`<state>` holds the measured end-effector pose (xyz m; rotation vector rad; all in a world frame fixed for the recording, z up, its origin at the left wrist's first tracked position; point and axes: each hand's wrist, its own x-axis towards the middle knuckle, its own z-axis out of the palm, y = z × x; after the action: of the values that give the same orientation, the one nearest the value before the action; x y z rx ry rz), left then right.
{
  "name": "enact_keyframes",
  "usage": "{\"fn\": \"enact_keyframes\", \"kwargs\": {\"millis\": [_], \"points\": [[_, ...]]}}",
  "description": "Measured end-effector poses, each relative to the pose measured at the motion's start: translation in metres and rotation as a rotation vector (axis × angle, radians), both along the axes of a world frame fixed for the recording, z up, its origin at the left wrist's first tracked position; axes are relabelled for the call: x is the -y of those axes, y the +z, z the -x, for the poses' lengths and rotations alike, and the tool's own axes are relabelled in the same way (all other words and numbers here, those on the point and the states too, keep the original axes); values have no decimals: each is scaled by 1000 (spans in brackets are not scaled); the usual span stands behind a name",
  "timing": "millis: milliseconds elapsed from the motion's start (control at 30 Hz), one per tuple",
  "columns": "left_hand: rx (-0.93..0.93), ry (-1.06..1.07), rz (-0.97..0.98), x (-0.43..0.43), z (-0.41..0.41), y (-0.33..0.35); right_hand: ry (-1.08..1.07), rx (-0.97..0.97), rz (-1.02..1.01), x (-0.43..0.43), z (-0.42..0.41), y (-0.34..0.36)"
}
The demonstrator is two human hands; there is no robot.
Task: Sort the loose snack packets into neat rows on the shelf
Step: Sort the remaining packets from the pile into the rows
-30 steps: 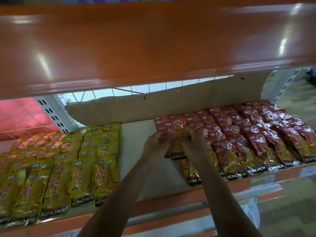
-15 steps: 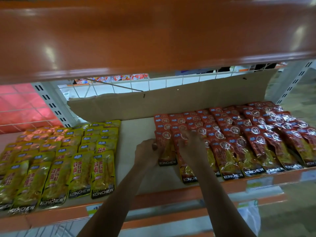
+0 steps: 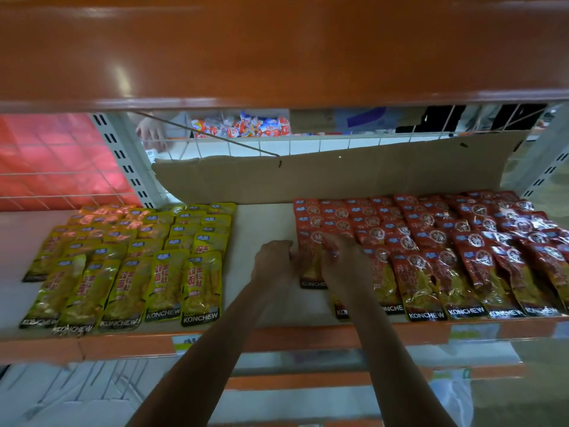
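Lowered since before, the red packet (image 3: 311, 269) lies leftmost in the red rows (image 3: 437, 241) on the shelf (image 3: 261, 220), fingers of left hand (image 3: 272, 261) and right hand (image 3: 346, 268) pinching it; best slide it forward into line

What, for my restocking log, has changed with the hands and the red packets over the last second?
The front-left red packet slid left and slightly forward, squaring with the left red column. Both hands came forward with it: left hand now at its left edge, right hand on its right side; their grip is blurred. Yellow packets, cardboard and the other red rows stayed put.
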<state>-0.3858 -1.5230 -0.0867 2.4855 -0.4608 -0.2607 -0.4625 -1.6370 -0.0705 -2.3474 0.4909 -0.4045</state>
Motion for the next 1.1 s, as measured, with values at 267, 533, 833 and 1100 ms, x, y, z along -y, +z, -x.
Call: {"fn": "enact_keyframes", "kwargs": {"millis": [267, 533, 833, 1100], "points": [[297, 19, 76, -93, 1, 32, 132, 24, 81, -99, -28, 12], [510, 141, -87, -295, -14, 38, 325, 88, 51, -295, -63, 13], [489, 407, -190, -489, -41, 30, 512, 31, 80, -478, -114, 1], [398, 622, -308, -621, -91, 20, 684, -1, 50, -606, -189, 3]]}}
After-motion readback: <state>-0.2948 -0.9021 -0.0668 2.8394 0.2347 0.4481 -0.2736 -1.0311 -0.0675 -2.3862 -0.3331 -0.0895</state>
